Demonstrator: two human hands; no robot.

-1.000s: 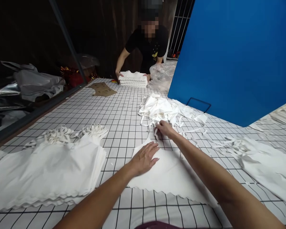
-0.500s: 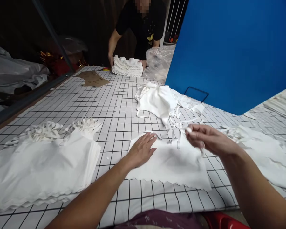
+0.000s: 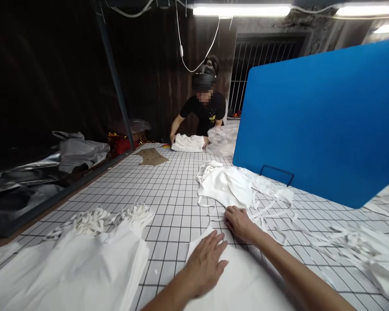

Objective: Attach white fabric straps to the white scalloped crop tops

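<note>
A white fabric piece lies spread on the grid-patterned table in front of me. My left hand rests flat on its left part, fingers stretched out. Just beyond the piece's upper edge, my right hand is lowered with its fingers curled down by a thin white strip. The fingertips hide whatever they pinch. Directly past that hand sits a loose pile of white fabric pieces with narrow straps, some trailing to the right. To my left lies a thick stack of white pieces with bunched straps on top.
A large blue board stands at the right on a wire foot. More white strapped pieces lie below it. Across the table, a co-worker holds a folded white stack beside a clear plastic bag. A brown cardboard pattern lies far left.
My view has tilted up. My right hand has moved from above the piece's right side, leftward and down to its upper edge. My left hand stays flat on the fabric.
</note>
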